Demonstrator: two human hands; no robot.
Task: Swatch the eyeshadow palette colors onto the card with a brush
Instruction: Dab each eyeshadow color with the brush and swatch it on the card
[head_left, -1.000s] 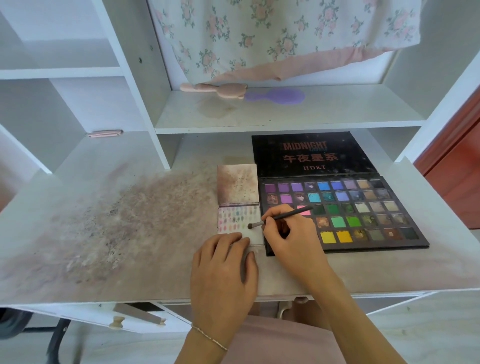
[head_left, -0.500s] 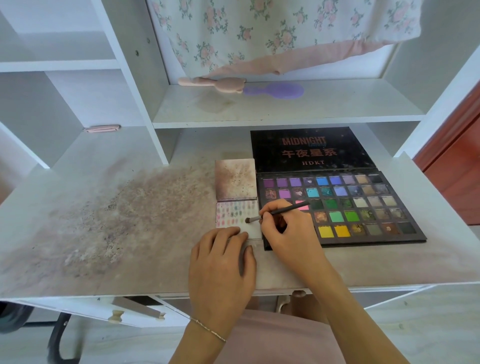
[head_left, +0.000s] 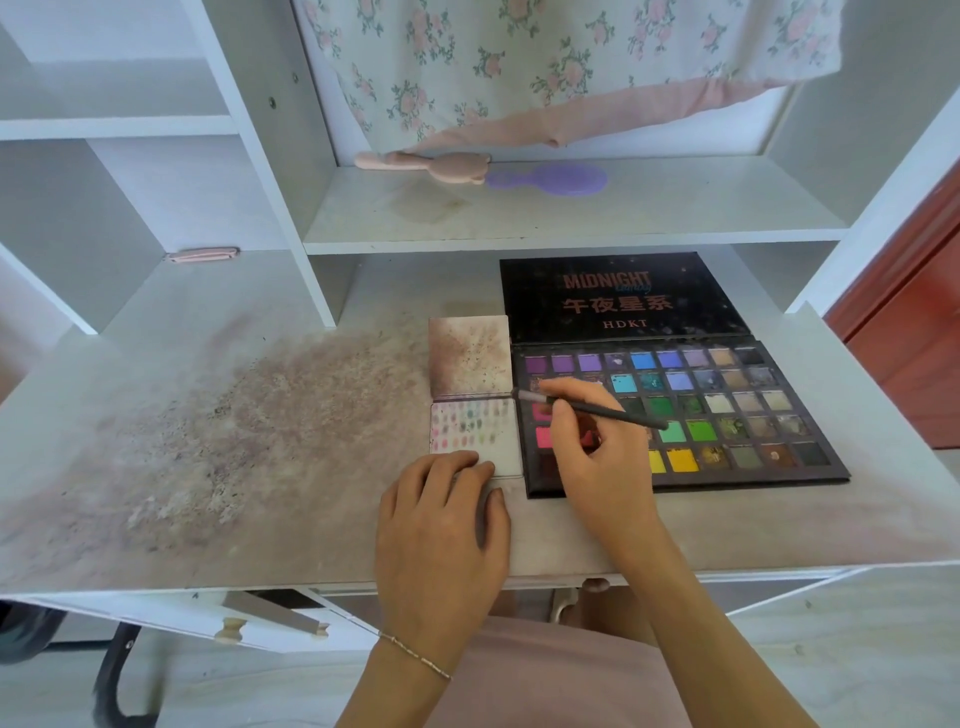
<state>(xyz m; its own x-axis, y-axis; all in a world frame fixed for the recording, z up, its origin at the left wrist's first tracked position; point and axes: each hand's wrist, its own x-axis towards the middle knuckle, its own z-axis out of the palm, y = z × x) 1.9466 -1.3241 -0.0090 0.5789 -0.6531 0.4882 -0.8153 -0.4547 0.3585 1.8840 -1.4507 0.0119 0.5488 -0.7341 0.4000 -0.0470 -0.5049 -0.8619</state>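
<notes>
The eyeshadow palette (head_left: 727, 415) is lying open on the surface (head_left: 260, 467), its lid flat behind it and its pans holding purples, blues, greens, yellows, pinks and browns. Just left of it the card (head_left: 475, 436) is lying with rows of small swatches on it, and a stained card (head_left: 470, 356) is sitting behind that. The left hand (head_left: 441, 530) is resting flat, fingers relaxed, on the swatched card's near edge. The right hand (head_left: 597, 457) is pinching the brush (head_left: 592, 410). Half a second ago the bristles were over the card; now they are reaching the palette's upper-left pans, perhaps touching one.
</notes>
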